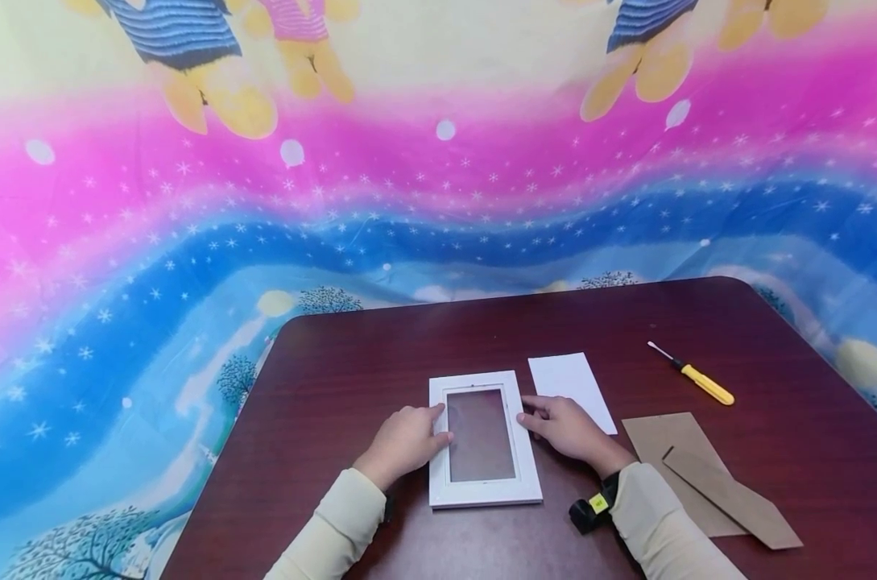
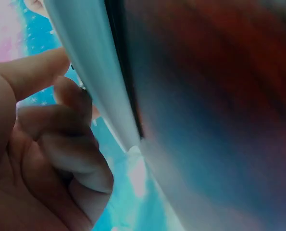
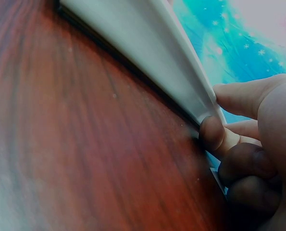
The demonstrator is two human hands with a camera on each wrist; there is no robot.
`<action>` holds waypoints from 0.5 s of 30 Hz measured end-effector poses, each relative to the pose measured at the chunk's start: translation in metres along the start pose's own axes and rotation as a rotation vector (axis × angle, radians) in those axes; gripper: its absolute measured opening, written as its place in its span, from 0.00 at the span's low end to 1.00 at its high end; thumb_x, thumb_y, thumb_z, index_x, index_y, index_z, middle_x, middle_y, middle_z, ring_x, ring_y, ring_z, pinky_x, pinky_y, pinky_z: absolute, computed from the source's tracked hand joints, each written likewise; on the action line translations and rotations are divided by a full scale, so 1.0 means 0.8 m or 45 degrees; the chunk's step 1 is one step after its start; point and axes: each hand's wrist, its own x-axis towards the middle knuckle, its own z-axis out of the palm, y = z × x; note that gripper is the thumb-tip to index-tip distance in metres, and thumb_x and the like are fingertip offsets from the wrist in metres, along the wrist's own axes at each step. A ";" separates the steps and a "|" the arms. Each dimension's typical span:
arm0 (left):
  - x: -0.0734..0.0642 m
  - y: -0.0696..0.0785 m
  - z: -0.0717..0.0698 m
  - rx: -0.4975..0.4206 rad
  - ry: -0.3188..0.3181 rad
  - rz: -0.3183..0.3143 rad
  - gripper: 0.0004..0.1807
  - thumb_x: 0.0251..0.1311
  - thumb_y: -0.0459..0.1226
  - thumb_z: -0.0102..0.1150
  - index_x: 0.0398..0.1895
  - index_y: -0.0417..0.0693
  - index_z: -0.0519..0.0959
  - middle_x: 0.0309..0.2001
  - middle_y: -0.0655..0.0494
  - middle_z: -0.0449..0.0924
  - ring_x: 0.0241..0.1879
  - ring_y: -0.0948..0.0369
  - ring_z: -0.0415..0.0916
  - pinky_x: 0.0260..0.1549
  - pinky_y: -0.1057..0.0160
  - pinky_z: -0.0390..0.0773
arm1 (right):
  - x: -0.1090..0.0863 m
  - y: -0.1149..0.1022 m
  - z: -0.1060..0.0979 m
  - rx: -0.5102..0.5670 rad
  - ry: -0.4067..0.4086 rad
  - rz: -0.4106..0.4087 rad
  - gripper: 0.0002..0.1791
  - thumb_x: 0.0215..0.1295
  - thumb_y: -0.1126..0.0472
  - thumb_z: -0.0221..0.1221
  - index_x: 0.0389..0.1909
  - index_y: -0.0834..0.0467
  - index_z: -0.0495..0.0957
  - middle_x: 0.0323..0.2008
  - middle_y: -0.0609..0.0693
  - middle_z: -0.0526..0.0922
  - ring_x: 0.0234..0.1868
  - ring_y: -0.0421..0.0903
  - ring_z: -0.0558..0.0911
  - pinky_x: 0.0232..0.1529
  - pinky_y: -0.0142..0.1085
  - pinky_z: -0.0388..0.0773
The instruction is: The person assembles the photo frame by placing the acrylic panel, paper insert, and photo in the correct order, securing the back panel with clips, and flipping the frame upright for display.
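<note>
A white picture frame (image 1: 485, 493) is between both hands in the head view, with a clear pane in its opening. The left hand (image 1: 403, 439) grips its left side, thumb over the border. On the opposite side, the right hand (image 1: 568, 428) pinches the edge between thumb and fingers. The left wrist view catches the frame's side (image 2: 87, 62) close up, beside the curled fingers of the left hand (image 2: 51, 139). In the right wrist view, the right hand (image 3: 258, 139) has thumb and a finger on the frame's edge (image 3: 147, 48), just over the tabletop.
A white card (image 1: 568, 383) lies behind the right hand. Farther right is a yellow-handled screwdriver (image 1: 706, 383). A brown backing board with a stand leg (image 1: 728, 491) lies by the right forearm. The dark red table (image 1: 322, 387) meets a colourful cloth backdrop (image 1: 409, 185).
</note>
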 end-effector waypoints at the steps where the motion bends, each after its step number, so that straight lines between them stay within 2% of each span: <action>1: -0.001 0.002 -0.001 0.053 -0.013 0.009 0.28 0.63 0.49 0.61 0.61 0.41 0.76 0.22 0.54 0.79 0.28 0.57 0.80 0.31 0.57 0.80 | 0.000 0.000 0.000 0.002 -0.002 0.003 0.28 0.67 0.50 0.60 0.61 0.63 0.75 0.17 0.44 0.74 0.19 0.43 0.70 0.24 0.35 0.68; 4: -0.005 0.005 -0.003 0.160 -0.064 0.036 0.31 0.65 0.52 0.57 0.64 0.40 0.73 0.31 0.47 0.83 0.35 0.54 0.82 0.32 0.53 0.81 | 0.000 -0.001 0.000 0.009 -0.012 0.008 0.28 0.68 0.50 0.60 0.62 0.63 0.74 0.17 0.44 0.74 0.18 0.43 0.70 0.24 0.35 0.68; 5: -0.006 0.006 -0.004 0.169 -0.093 0.035 0.33 0.65 0.54 0.56 0.65 0.40 0.72 0.32 0.46 0.83 0.34 0.54 0.82 0.31 0.54 0.81 | 0.000 -0.001 0.000 0.010 -0.013 0.015 0.28 0.67 0.50 0.60 0.62 0.63 0.75 0.17 0.44 0.74 0.19 0.43 0.70 0.24 0.35 0.68; 9: -0.008 0.006 -0.004 0.196 -0.190 0.011 0.44 0.60 0.63 0.55 0.70 0.41 0.66 0.26 0.50 0.80 0.28 0.59 0.79 0.28 0.57 0.79 | 0.000 0.000 -0.001 0.013 -0.012 0.001 0.28 0.68 0.50 0.60 0.62 0.63 0.74 0.18 0.44 0.74 0.19 0.43 0.71 0.25 0.35 0.68; 15: -0.013 0.009 -0.002 0.250 -0.230 -0.020 0.50 0.58 0.68 0.51 0.73 0.42 0.62 0.17 0.55 0.71 0.22 0.59 0.74 0.26 0.57 0.78 | 0.001 0.000 -0.001 0.019 -0.004 -0.013 0.28 0.67 0.50 0.61 0.62 0.64 0.75 0.18 0.44 0.74 0.19 0.43 0.70 0.25 0.36 0.68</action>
